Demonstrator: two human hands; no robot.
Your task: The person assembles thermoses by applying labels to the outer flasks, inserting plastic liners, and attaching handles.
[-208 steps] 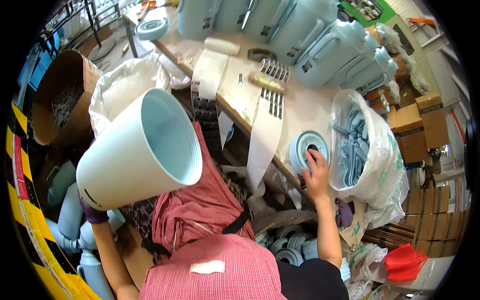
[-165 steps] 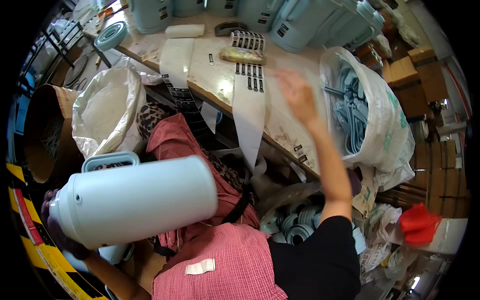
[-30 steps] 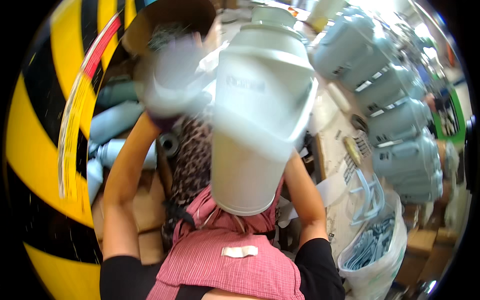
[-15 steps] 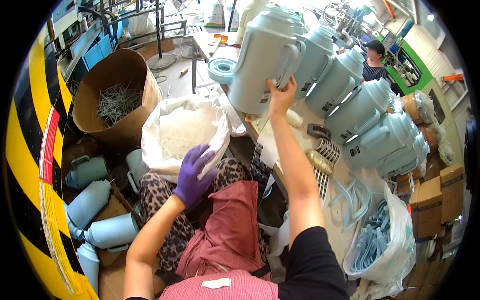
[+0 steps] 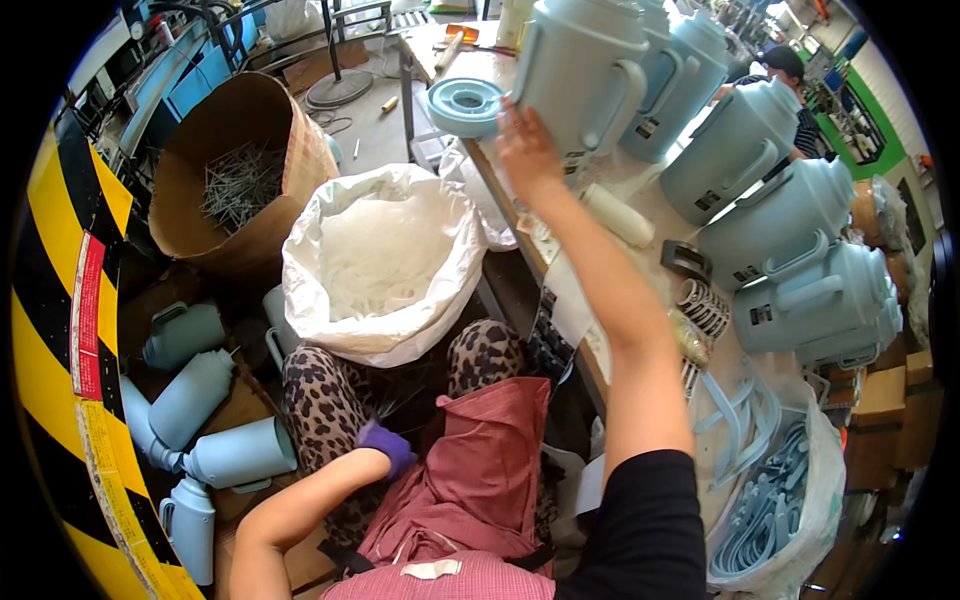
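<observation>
A pale blue-grey jug [image 5: 578, 85] with a side handle stands at the near left end of a row of similar jugs [image 5: 730, 150] on the table. My bare right hand [image 5: 528, 155] reaches to its left side, fingers stretched out and apparently against the jug's wall. Just left of those fingers, a round light-blue ring-shaped part [image 5: 465, 105] rests at the table corner. My left hand [image 5: 388, 447], in a purple glove, is low over my lap beside the red apron [image 5: 480, 460]. Motion blurs it and its fingers are hidden.
Before my knees stands a white sack [image 5: 385, 250] of whitish pieces; behind it, a cardboard drum [image 5: 295, 150] holds metal rods. Blue jug bodies [image 5: 240, 455] lie at lower left. A bag of blue handles [image 5: 770, 510] sits at right. A person [image 5: 785, 65] is beyond the table.
My left hand has dropped from the sack's rim to my lap. My right hand has moved from the jug's handle side to its left side, and the view has shifted.
</observation>
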